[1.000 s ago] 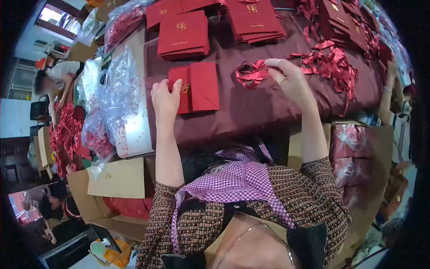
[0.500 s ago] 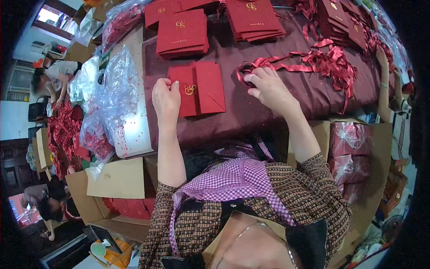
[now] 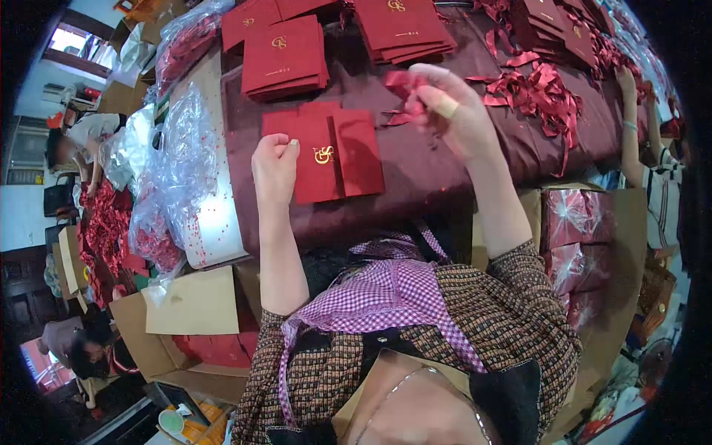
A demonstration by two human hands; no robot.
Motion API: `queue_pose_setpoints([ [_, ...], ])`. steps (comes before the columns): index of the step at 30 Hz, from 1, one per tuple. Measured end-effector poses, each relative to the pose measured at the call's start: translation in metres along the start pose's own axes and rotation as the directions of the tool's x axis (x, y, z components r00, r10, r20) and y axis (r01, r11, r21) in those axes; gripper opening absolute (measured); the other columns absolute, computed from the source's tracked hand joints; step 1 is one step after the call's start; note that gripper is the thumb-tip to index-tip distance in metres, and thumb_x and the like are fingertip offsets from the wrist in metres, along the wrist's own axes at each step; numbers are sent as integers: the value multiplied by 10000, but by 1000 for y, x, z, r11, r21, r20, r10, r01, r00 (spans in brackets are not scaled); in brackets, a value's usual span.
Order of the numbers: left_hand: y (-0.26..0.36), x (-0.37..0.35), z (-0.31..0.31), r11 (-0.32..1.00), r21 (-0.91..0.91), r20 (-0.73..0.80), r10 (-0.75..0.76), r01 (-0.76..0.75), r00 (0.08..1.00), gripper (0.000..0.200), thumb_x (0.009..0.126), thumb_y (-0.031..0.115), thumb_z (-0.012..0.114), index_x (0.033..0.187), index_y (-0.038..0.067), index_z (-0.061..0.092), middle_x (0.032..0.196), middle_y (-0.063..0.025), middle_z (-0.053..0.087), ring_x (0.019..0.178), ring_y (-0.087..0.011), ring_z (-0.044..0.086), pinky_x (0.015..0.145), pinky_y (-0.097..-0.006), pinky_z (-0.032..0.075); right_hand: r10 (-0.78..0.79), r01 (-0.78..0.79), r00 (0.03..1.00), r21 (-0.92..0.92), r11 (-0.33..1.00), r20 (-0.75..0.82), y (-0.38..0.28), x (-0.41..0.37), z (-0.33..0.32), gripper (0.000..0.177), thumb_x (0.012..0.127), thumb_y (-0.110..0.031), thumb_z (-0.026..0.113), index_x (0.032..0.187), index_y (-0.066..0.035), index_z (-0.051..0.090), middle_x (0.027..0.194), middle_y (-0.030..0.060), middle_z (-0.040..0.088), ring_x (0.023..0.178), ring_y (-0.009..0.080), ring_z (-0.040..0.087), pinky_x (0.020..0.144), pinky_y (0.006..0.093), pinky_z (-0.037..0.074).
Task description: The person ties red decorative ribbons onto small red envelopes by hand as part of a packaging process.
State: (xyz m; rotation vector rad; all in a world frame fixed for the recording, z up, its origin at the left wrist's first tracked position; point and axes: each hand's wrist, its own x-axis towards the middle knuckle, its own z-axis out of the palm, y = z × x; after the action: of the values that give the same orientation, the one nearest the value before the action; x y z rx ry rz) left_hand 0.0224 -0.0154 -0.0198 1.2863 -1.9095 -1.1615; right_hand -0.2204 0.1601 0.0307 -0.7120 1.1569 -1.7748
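Note:
My left hand [image 3: 275,165] pinches the left edge of a red folded card [image 3: 356,152] with a gold emblem, lying on the dark maroon cloth [image 3: 437,167]. To its right, my right hand [image 3: 449,104] is raised over the cloth, its fingers closed on a red ribbon [image 3: 403,83] that is blurred by motion. A tangle of red ribbons [image 3: 538,96] rests further right. Stacks of red cards stand behind, one at back left [image 3: 283,58] and one at back centre [image 3: 404,30].
Clear plastic bags [image 3: 189,163] lie on the left. Open cartons stand near me, left [image 3: 191,305] and right [image 3: 627,252], holding red goods. Another person's arm [image 3: 630,126] reaches in at the far right; more people [image 3: 85,137] are at the left.
My right hand has lifted with the ribbon, away from the tangle. The card's right part has swung flatter, while my left hand remains at its left edge. The view has shifted slightly.

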Motion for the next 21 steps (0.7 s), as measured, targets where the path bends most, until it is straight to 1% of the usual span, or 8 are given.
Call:
queue_pose_setpoints([
  [2,0,-3,1,998,-24,40,-52,53,998,254,849,50,633,1075,-44,566,829,-54,649,752,-96,582,681,-234,478,15,-34,998,-359,933,-56,11,0,1,350,903,-128,606,1232,-37,528,823,86,653,747,184,638,689,291,508],
  [4,7,-10,-2,995,-69,63,-67,72,996,284,844,46,635,1100,-51,557,836,-55,650,764,-94,583,693,-231,476,-255,153,967,-764,627,-16,39,8,-14,367,890,-127,613,1236,-46,519,825,146,663,793,256,657,724,339,509],
  [5,8,-12,-3,989,-116,86,-79,88,993,314,840,43,637,1124,-58,548,843,-56,650,776,-93,585,705,-229,474,-222,88,974,-841,533,-39,36,1,-18,318,872,-133,625,1169,-42,558,903,174,659,868,313,648,759,363,502],
  [9,1,-11,-2,986,-164,62,-33,43,998,327,821,63,654,1110,-73,580,805,-69,668,742,-100,587,692,-250,476,-420,335,891,-872,357,171,32,-5,-19,159,833,-90,637,985,-45,642,940,130,641,903,331,603,792,381,484],
  [10,3,-12,-2,979,-193,69,-52,65,996,327,821,60,653,1110,-75,578,803,-67,666,743,-99,585,695,-246,475,-420,334,892,-873,357,170,29,-5,-19,159,833,-90,637,985,-45,642,940,130,641,903,331,603,792,381,484],
  [13,7,-13,-3,968,-232,79,-80,96,994,326,821,53,650,1110,-77,573,794,-59,660,742,-95,581,696,-240,473,-226,539,839,-814,218,495,27,-5,-19,229,782,-61,649,1009,-88,663,981,91,621,976,287,563,862,375,457],
  [17,2,-15,-4,948,-303,76,-81,101,994,286,825,36,639,1086,-65,575,774,-31,646,721,-68,561,667,-217,459,-115,590,807,-799,111,580,35,-13,-12,213,744,-121,691,952,-89,657,1003,72,584,986,280,526,890,381,425],
  [21,11,-20,-8,910,-391,111,-100,136,989,220,829,21,632,1034,-41,584,730,21,610,678,-36,518,613,-185,419,-174,556,825,-826,89,537,46,-12,-16,128,751,-108,687,848,-83,608,987,64,580,977,281,529,875,389,417],
])
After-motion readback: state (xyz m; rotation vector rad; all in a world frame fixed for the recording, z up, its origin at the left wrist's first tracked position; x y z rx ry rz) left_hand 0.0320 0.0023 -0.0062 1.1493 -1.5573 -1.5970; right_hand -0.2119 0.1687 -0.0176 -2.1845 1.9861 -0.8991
